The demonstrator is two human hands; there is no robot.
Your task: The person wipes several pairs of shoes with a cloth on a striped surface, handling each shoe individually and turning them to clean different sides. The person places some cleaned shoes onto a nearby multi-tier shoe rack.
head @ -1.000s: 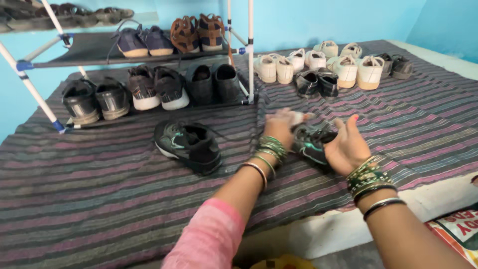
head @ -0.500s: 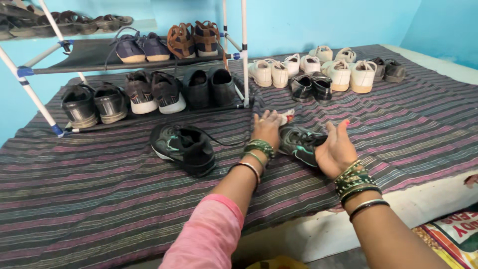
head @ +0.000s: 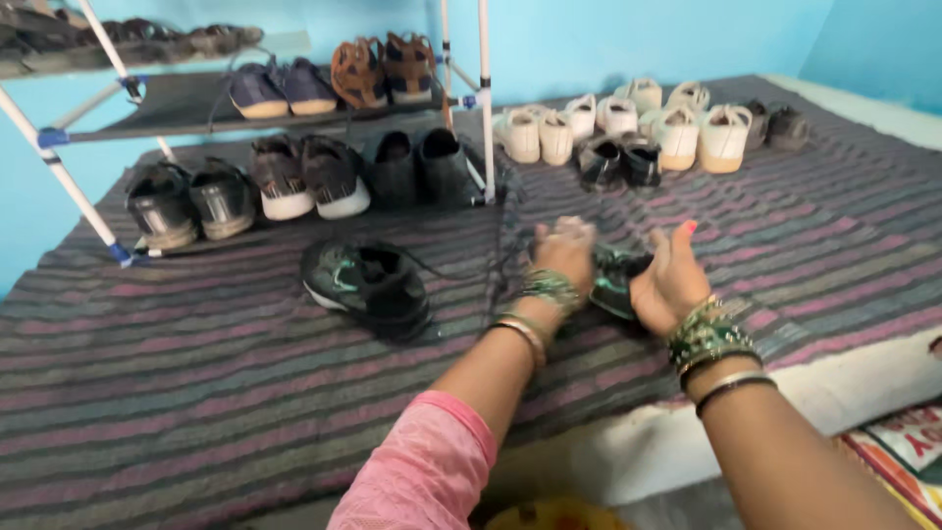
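Head view looks down at two bare arms stretched over a striped blanket spread on a low bed. Both hands meet at a dark sneaker with teal trim, which lies on the blanket between them, right of the middle of the picture. Left hand rests on the shoe's near end with fingers curled over it, seemingly gripping the upper or the laces, though the blur hides the exact hold. Right hand is spread wide, thumb up and palm turned toward the shoe's side, touching or just beside it; I cannot tell which, and it grasps nothing firmly. Bangles ring both wrists.

Its mate, a second dark sneaker, lies just to the left on the blanket with a loose lace trailing toward the hands. Behind stand a shoe rack holding dark shoes and sandals, and a cluster of white sneakers farther back on the right.

A sneaker like this is probably light, soft in the upper and stiff in the sole, not fragile. Best hold looks like the heel collar or a pinch across the sole; loose laces may snag
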